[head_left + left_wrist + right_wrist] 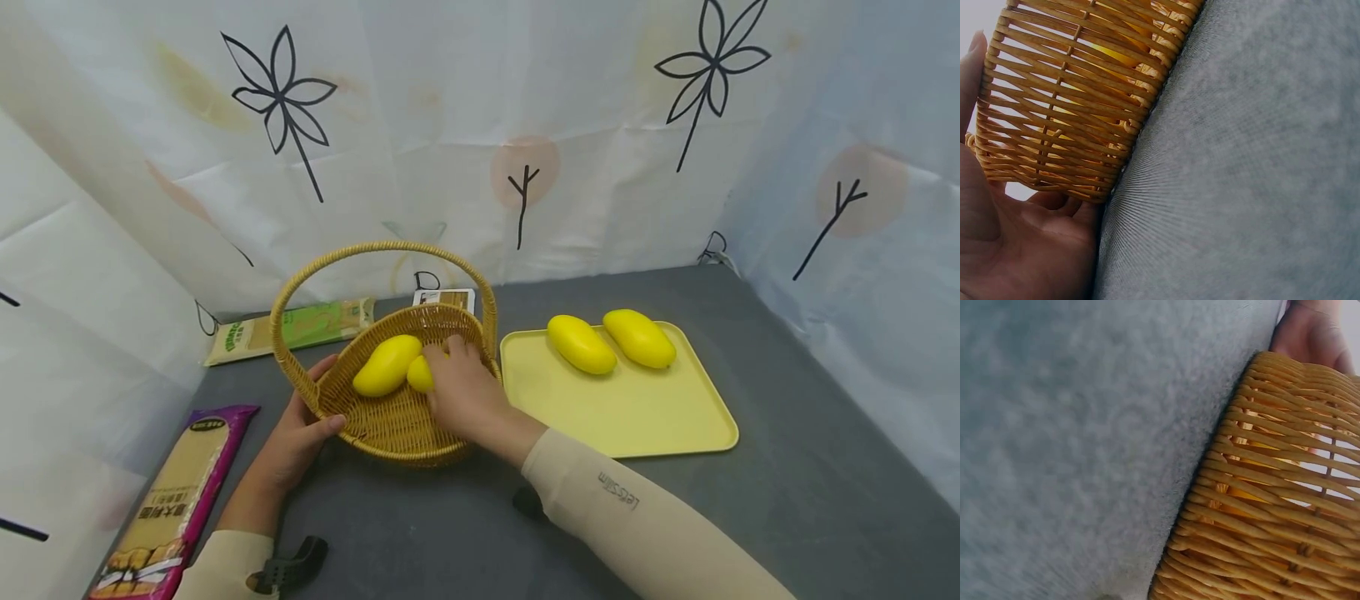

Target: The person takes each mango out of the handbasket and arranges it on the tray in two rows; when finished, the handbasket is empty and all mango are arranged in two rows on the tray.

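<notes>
A woven wicker basket [408,429] with a tall arched handle stands on the grey table. My left hand [296,437] grips its left side, thumb over the rim and fingers around the outside; the left wrist view shows the palm [1029,250] close against the weave. Inside the basket lies a yellow mango [387,365]. Beside it, my right hand [468,392] reaches in and holds a second mango [420,375], mostly covered by the fingers. The right wrist view shows the basket's outer wall [1272,506] but not the right hand.
Right of the basket, a pale yellow tray [600,417] carries two mangoes [581,344]. A green-labelled packet [322,323] and a small white-edged packet [453,297] lie behind the basket. A purple noodle packet [176,500] lies at the left. Patterned cloth [450,125] hangs behind.
</notes>
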{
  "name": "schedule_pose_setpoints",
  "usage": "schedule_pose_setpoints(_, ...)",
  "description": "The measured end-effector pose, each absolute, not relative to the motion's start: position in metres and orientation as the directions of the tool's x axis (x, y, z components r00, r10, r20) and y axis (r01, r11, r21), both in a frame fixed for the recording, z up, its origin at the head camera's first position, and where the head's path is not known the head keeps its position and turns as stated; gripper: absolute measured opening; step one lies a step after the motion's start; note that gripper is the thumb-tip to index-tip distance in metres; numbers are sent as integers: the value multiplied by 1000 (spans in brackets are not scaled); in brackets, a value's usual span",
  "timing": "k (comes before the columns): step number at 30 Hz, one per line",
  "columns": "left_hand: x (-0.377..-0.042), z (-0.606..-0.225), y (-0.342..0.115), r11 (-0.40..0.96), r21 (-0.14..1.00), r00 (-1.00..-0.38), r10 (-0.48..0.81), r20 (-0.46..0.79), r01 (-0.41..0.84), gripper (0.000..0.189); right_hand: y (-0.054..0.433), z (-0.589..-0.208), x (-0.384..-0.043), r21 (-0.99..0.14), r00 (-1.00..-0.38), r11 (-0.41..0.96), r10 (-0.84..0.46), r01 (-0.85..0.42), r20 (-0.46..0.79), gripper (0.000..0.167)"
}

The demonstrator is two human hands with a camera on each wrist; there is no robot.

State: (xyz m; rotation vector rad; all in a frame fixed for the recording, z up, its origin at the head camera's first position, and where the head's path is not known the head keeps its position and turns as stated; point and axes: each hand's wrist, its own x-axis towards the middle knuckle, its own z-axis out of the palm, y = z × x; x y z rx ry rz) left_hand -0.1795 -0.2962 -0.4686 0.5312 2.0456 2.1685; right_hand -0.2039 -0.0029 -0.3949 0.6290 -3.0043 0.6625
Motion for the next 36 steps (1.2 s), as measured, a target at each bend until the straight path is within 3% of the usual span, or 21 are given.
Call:
schedule_pose_setpoints(7,-180,-471,-297,-84,984,-931,319,176,158,84,10,-391,-201,-552,-873,684,-441,-476,206,52)
schedule_pose_setpoints(15,-180,-471,-298,-67,985,-935,311,174,161,83,31,-381,-190,-768,-859,452,-450,-454,243,51)
schedule_pose_setpoints(36,-181,-469,-297,-76,986,-934,317,167,151,83,100,-384,-157,-941,-889,165,-408,-294,207,55)
